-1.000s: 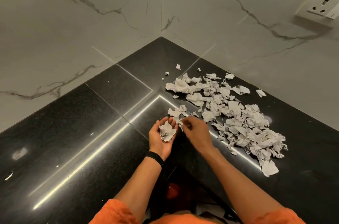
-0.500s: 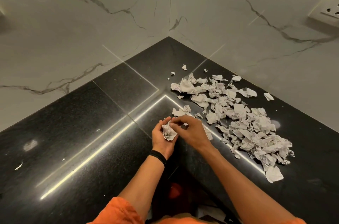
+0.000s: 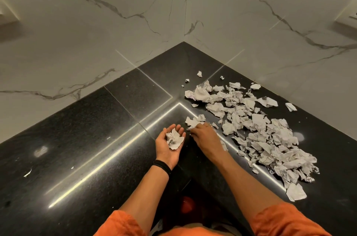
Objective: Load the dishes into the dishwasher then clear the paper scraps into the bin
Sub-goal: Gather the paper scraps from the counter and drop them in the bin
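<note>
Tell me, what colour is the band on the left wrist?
Black; the wristband shows clearly in the head view.

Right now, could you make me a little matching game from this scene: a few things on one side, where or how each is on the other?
Things:
1. left hand
2. right hand
3. scrap pile
4. wristband

States or places:
A. spread over the right side of the black counter
B. palm up, cupping crumpled scraps
C. palm down, fingers on scraps at the near edge of the pile
D. black, around the left wrist

Pairs: 1-B, 2-C, 3-A, 4-D
</note>
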